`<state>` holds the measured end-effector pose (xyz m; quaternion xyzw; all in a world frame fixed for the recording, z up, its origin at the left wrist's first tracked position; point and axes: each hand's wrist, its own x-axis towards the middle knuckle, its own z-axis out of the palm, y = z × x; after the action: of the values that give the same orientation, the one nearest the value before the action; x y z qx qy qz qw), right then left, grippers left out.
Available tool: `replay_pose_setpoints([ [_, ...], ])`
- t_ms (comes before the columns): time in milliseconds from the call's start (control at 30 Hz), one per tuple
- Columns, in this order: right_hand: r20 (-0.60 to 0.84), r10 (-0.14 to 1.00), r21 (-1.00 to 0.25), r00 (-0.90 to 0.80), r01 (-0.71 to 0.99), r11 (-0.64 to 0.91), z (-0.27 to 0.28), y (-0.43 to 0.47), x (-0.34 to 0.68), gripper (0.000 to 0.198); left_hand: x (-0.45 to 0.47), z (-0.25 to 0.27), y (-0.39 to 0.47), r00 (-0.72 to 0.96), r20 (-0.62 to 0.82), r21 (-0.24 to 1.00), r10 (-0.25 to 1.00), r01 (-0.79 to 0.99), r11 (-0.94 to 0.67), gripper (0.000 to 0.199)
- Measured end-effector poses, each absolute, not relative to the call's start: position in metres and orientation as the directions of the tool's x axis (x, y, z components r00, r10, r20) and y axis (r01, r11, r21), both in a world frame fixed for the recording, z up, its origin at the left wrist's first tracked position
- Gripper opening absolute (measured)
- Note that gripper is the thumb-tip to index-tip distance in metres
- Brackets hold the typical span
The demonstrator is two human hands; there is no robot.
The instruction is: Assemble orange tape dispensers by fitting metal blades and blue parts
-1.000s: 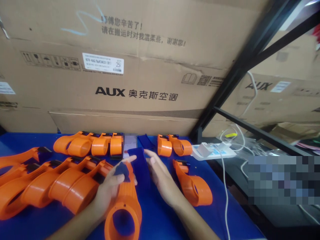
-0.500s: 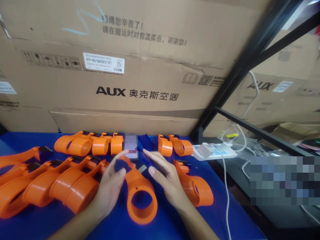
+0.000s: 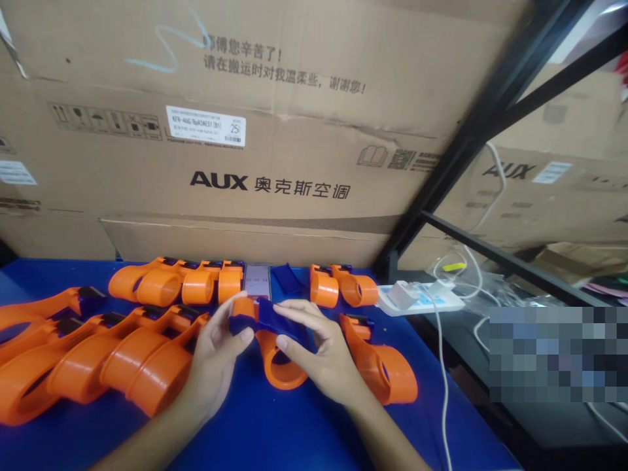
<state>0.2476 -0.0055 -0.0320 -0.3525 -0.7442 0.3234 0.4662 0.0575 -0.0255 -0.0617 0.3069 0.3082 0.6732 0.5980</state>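
Between my hands is an orange tape dispenser (image 3: 284, 378), its ring toward me and its head end raised. My left hand (image 3: 216, 353) grips that head end, where a dark blue part shows beside the orange. In my right hand (image 3: 324, 347), a flat blue plastic piece (image 3: 277, 320) is held between thumb and fingers, up against the dispenser's head. Whether the two parts are joined cannot be seen. Right of my right hand lies another orange tape dispenser (image 3: 400, 376). Several more orange dispensers (image 3: 161, 379) stand in a row left of my left hand.
A phone (image 3: 258, 280) and a loose blue plastic piece (image 3: 288, 278) lie behind my hands. More dispensers (image 3: 199, 288) line the back of the blue table (image 3: 275, 438). A white power strip (image 3: 422, 296) with cables is at right. Large cardboard boxes (image 3: 294, 131) and a black frame (image 3: 456, 150) stand behind.
The dispenser has tipped, its ring moving away from me and its head end rising. The blue piece in my right hand has turned broadside and come against the head.
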Motion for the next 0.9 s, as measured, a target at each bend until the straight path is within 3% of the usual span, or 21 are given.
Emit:
replay_pose_setpoints([
  [233, 0.442, 0.829, -0.825, -0.344, 0.208, 0.526, -0.028, -0.007, 0.250, 0.039, 0.056, -0.064, -0.026, -0.105, 0.049, 0.785, 0.993, -0.611, -0.103, 0.065],
  [467, 0.389, 0.838, -0.818, -0.383, 0.275, 0.506, -0.018, -0.013, 0.252, 0.054, 0.054, -0.066, -0.029, -0.087, 0.067, 0.799, 0.994, -0.593, -0.106, 0.068],
  [700, 0.479, 0.781, -0.661, -0.401, 0.421, 0.621, -0.016, -0.014, 0.254, 0.057, 0.055, -0.064, -0.029, 0.004, 0.127, 0.761, 0.992, -0.641, -0.095, 0.066],
  [900, 0.516, 0.712, -0.501, -0.475, 0.506, 0.702, -0.025, -0.013, 0.252, 0.055, 0.055, -0.060, -0.025, -0.104, 0.084, 0.878, 0.991, -0.463, -0.123, 0.056],
])
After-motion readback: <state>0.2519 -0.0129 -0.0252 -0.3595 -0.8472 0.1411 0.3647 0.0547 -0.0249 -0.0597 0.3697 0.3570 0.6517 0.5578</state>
